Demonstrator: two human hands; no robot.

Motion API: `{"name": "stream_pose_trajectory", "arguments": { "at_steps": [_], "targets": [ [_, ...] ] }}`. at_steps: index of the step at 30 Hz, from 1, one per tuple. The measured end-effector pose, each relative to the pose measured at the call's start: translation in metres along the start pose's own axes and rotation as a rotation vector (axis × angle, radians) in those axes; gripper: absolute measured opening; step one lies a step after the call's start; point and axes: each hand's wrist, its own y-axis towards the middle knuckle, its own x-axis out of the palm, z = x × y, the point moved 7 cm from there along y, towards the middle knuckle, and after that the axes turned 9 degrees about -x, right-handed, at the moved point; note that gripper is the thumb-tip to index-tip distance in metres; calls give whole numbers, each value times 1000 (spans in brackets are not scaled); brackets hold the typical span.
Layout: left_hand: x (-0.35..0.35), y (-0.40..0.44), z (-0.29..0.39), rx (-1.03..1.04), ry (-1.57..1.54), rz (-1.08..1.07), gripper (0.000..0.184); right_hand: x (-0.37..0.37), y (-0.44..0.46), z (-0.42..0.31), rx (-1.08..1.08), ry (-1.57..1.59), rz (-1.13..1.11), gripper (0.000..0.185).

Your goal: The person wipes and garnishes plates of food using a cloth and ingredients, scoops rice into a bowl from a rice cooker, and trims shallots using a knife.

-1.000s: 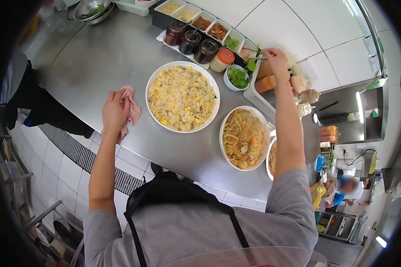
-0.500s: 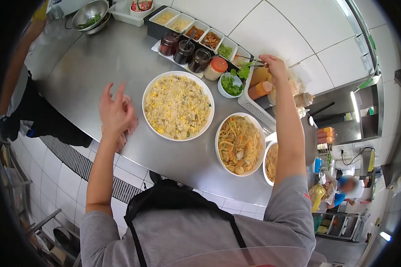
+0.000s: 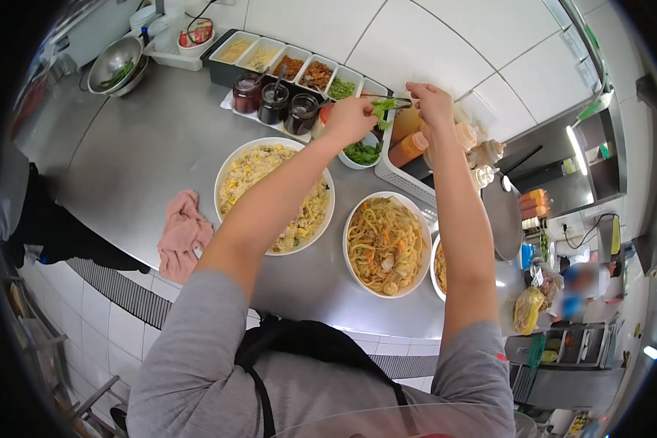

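Note:
My right hand is closed on slim metal tongs, held above the condiment containers. By the tongs is a sprig of leafy green herb. My left hand reaches across and its fingers are closed at the sprig's leaves. Below them sits a small bowl of chopped greens. Under my left forearm stands a large white bowl of fried rice, partly covered by the arm. A bowl of noodles is to its right. The pink cloth lies at the counter's front edge.
Sauce jars and a black holder with white tubs line the wall. A white basket carries squeeze bottles. Metal mixing bowls stand far left. Another bowl is partly behind my right arm. A person's dark clothing shows at left.
My left hand has left the pink cloth and moved up and right to the herb sprig. My right hand still grips the tongs. The view has shifted slightly.

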Motion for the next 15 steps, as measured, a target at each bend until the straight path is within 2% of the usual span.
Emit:
{"name": "stream_pose_trajectory", "arguments": {
  "at_steps": [2, 3, 5, 6, 8, 9, 11, 12, 14, 15],
  "targets": [
    [4, -1, -11, -10, -50, -74, 21, -11, 3, 7, 41, 24, 81, 13],
    [11, 0, -24, -123, -253, -176, 18, -12, 5, 11, 48, 28, 86, 13],
    [17, -6, -35, -314, -633, -311, 12, -12, 7, 27, 152, 299, 131, 16],
    [16, -6, -40, -317, -630, -311, 12, -12, 9, 34, 154, 302, 130, 16],
    [12, -9, -57, -422, -890, -332, 14, -4, 14, 47, 96, 261, 76, 16],
    [8, -12, -57, -410, -997, -401, 19, 3, 13, 56, 98, 267, 69, 16],
    [-2, -15, -57, -409, -1072, -426, 19, 26, 9, 67, 86, -92, -192, 17],
    [-5, -17, -54, -406, -1151, -463, 20, 30, 8, 68, 86, -89, -194, 17],
    [-12, -17, -56, -400, -1168, -479, 20, 35, 5, 41, -292, -639, -163, 19],
    [-15, -17, -55, -391, -1191, -495, 20, 30, 8, 32, -287, -507, -98, 22]
  ]
}}
